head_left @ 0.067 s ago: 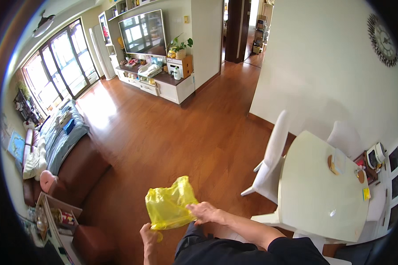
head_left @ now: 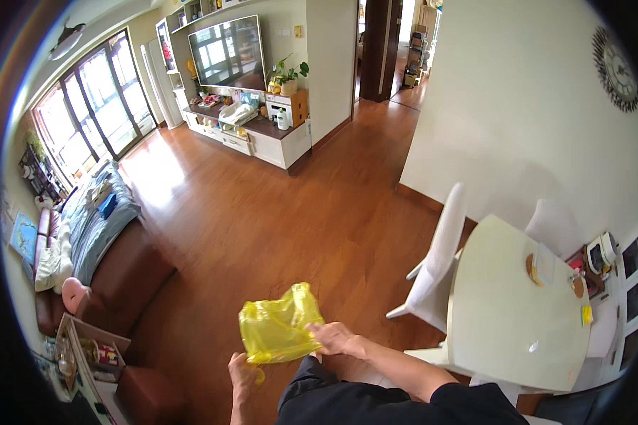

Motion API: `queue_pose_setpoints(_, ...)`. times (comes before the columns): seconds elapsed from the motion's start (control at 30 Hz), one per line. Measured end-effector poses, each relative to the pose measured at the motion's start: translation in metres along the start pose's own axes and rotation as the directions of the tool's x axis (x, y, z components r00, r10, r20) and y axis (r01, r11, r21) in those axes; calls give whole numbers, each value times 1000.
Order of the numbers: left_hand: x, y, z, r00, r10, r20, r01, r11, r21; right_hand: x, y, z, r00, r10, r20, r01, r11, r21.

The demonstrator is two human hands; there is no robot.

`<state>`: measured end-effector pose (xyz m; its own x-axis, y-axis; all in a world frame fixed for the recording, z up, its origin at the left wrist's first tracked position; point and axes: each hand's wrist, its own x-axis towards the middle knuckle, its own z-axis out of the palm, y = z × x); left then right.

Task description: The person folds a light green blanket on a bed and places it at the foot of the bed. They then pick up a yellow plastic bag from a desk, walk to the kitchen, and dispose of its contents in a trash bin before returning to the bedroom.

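Note:
A thin, yellow plastic bag [head_left: 280, 322] is spread between my two hands, low in front of my body. Its lower left corner is pinched in my left hand [head_left: 242, 374], and a small twist of yellow plastic hangs beside those fingers. On the other side, my right hand [head_left: 337, 338] grips the bag's right edge. The bag's upper edge stands up unevenly, with a peak at the right. I cannot tell whether anything is inside it.
A cream table [head_left: 510, 312] stands at the right, with a white chair [head_left: 436, 273] on its near left side. At left are a brown sofa [head_left: 131, 262] and a low cabinet [head_left: 85, 354]. A television stand [head_left: 273, 145] lies ahead, on wooden floor [head_left: 262, 227].
Both hands and the yellow bag have shifted slightly to the right in the picture. My grip on the bag looks the same.

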<state>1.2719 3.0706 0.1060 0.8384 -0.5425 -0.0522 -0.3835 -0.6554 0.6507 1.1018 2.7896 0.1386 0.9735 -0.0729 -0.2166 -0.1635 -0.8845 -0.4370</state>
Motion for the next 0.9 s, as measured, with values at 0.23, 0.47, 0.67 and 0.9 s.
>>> queue_pose_setpoints(0.23, 254, 149, 61, 698, 672, 249, -674, 733, -91, 47, 125, -105, 798, 543, -261, -418, 811, 410)
queue_pose_setpoints(0.47, 460, 278, 138, 690, 441, 574, -456, 881, -128, 163, 250, -199, 567, 717, -406, -507, 692, 515)
queue_pose_setpoints(0.67, 633, 347, 174, 633, 212, 745, -448, 885, 129, 311, 381, -303, 704, 457, -544, -184, 857, 482)
queue_pose_setpoints(0.9, 814, 403, 219, 843, 290, 454, -424, 876, 228, 409, 517, -409, 869, 403, -286, -315, 898, 307)
